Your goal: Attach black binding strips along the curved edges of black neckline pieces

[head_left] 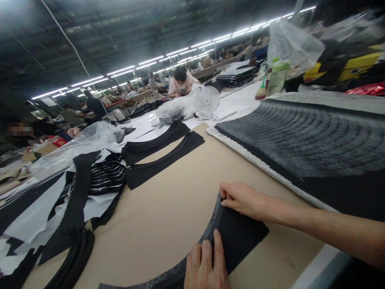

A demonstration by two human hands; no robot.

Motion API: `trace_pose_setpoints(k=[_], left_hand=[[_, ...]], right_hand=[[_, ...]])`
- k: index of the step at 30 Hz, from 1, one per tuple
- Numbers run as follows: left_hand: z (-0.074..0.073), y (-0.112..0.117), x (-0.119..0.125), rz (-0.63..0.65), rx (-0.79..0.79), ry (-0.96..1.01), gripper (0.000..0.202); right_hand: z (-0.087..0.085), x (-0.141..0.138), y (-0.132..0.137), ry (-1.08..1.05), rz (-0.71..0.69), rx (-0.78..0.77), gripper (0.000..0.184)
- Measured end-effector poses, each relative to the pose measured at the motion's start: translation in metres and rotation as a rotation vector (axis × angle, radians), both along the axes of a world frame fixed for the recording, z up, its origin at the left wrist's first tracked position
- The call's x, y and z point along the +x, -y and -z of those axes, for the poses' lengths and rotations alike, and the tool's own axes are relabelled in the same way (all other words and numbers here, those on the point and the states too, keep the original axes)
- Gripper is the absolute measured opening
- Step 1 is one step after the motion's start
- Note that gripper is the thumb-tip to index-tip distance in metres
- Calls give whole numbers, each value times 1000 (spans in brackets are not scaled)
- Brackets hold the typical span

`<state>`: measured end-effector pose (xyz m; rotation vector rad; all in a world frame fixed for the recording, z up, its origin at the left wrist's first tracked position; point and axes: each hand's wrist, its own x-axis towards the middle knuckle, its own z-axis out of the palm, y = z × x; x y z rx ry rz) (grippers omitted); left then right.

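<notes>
A curved stack of black fabric pieces (237,237) lies on the brown paper-covered table (168,204) close in front of me. My right hand (245,200) rests on the far end of the stack, fingers pressed together at its edge. At the bottom of the view my left hand (206,265) lies flat on the stack's inner curve, fingers stretched out. Neither hand lifts the fabric.
Two more curved black pieces (162,154) lie further back. A tall stack of grey-black cut layers (303,136) fills the right. Striped and black scraps with white paper (90,184) pile at left, beside plastic bags (81,144). A small white fan (206,101) and bottles (276,76) stand behind. Other workers sit far off.
</notes>
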<state>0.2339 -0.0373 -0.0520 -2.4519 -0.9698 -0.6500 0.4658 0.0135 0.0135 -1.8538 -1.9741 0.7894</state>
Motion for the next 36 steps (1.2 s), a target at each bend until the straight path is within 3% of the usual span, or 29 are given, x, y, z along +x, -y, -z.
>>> trace_pose_setpoints(k=[3, 10, 17, 21, 24, 27, 32, 36], left_hand=[[0, 0, 1, 1, -2, 13, 40], [1, 1, 1, -11, -32, 30, 41], [8, 3, 4, -38, -55, 63, 43], [10, 5, 9, -76, -56, 106, 42], [7, 6, 9, -101, -75, 111, 42], [3, 6, 8, -93, -96, 88, 43], [1, 7, 10, -96, -135, 126, 42], [-12, 14, 14, -153, -168, 154, 42]], right_hand=[[-3, -2, 2, 11, 15, 23, 15], [-3, -6, 9, 30, 20, 50, 10], [6, -1, 19, -24, -60, 272, 14], [6, 2, 30, 138, -158, 450, 29], [8, 2, 37, 244, -277, 569, 36], [11, 4, 41, 267, -353, 586, 40], [8, 6, 40, 238, -322, 563, 42], [12, -1, 46, 180, -332, 595, 45]])
